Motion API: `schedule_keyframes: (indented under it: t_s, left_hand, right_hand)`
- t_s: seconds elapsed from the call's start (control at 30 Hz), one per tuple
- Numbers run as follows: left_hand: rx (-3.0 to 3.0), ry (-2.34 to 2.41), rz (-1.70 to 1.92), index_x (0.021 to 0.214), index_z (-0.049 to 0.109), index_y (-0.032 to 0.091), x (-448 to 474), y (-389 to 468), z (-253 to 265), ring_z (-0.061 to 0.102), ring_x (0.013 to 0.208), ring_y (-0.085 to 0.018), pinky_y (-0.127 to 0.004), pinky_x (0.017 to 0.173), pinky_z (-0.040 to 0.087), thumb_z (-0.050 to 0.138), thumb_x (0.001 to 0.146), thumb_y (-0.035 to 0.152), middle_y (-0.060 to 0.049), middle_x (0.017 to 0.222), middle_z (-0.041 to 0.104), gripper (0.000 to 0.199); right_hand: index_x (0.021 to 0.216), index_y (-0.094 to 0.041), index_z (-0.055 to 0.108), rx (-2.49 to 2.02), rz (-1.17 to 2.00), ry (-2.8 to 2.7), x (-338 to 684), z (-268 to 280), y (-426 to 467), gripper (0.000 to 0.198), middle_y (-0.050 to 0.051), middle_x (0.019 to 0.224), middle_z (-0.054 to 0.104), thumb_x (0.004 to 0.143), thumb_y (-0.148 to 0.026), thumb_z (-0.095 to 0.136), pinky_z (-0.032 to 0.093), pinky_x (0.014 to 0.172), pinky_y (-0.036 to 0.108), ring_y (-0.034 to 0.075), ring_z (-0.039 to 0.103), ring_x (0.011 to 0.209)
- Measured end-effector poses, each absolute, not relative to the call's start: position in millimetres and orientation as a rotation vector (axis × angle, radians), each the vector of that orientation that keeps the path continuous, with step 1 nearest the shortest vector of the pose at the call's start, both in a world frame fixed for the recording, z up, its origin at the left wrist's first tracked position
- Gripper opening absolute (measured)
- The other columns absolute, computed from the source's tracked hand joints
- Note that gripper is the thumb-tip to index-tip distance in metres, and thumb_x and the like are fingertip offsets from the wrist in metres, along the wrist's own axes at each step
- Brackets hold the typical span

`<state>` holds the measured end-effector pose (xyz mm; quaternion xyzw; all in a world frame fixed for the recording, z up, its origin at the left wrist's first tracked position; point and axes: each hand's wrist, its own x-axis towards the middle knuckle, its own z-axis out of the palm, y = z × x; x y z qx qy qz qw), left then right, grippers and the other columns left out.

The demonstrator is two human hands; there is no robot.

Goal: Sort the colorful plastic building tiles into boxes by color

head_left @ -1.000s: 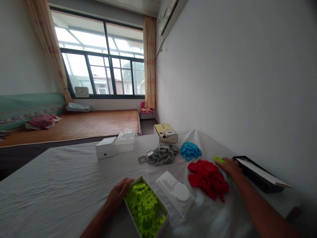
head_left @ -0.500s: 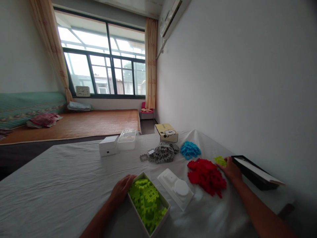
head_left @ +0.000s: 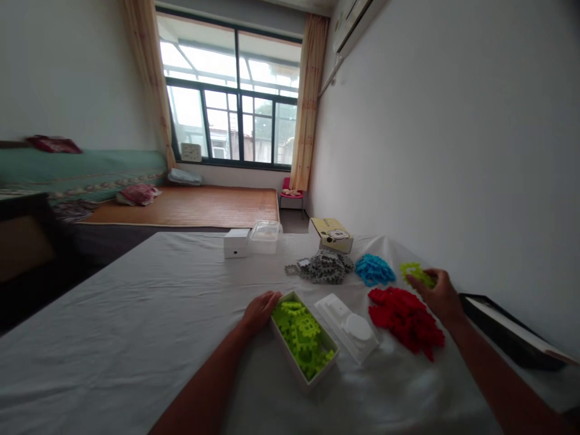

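Note:
My left hand [head_left: 261,311] grips the far left corner of a white open box [head_left: 290,370], its fingers closed over the edge. Inside the box lies a heap of yellow-green plastic building pieces [head_left: 301,335] with notched edges. Over at the right, my right hand [head_left: 437,295] pinches one yellow-green building piece [head_left: 414,273] between thumb and fingers. That piece is beyond the pile of red building pieces [head_left: 405,320] and to the right of the blue pile [head_left: 375,269]. A white molded plastic tray [head_left: 347,326] lies between the box and the red pieces.
Grey building pieces [head_left: 324,267] are heaped in front of a yellow cardboard box [head_left: 331,234]. A small white box [head_left: 236,243] and a clear plastic container [head_left: 266,237] stand at the far edge. A black tray [head_left: 512,332] sits by the wall. Grey-white cloth [head_left: 181,290] covers the table.
The view has turned left, so things appear farther right. My right hand has moved slightly away and leftward relative to the piles, carrying the yellow-green piece. My left hand stays on the box.

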<state>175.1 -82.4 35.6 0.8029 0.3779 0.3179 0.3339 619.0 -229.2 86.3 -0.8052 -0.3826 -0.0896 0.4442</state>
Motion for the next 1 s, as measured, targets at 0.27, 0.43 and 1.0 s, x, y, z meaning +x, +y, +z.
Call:
schedule_keyframes:
  t_s: [0.27,0.43,1.0]
  left_hand:
    - [2.149,0.954,0.844,0.095,0.069,0.019,169.6,-80.4,27.0,0.060,0.087,-0.020,-0.027,0.080,0.043,0.019,0.094,0.052,-0.004,0.093,0.069,0.060]
    - [2.163,0.873,0.873,0.102,0.068,0.020,165.8,-80.7,27.7,0.059,0.092,-0.019,-0.027,0.085,0.042,0.017,0.096,0.048,-0.004,0.098,0.067,0.058]
    - [2.145,0.567,1.072,0.086,0.070,0.019,169.3,-91.9,40.0,0.053,0.107,-0.023,-0.039,0.101,0.036,0.060,0.083,0.041,-0.009,0.109,0.062,0.024]
  right_hand:
    - [0.100,-0.022,0.045,-1.650,0.340,-1.749,373.2,88.9,-196.8,0.035,0.006,0.095,0.064,0.078,-0.049,0.055,0.048,0.077,0.034,0.022,0.062,0.088]
    - [0.112,-0.022,0.049,-1.611,0.470,-1.961,343.0,93.8,-201.3,0.029,0.007,0.106,0.066,0.086,-0.035,0.045,0.048,0.074,0.032,0.018,0.064,0.080]
    - [0.100,-0.028,0.066,-1.566,0.308,-2.161,351.9,92.6,-250.7,0.019,0.005,0.111,0.062,0.084,-0.032,0.055,0.045,0.091,0.038,0.023,0.054,0.105]
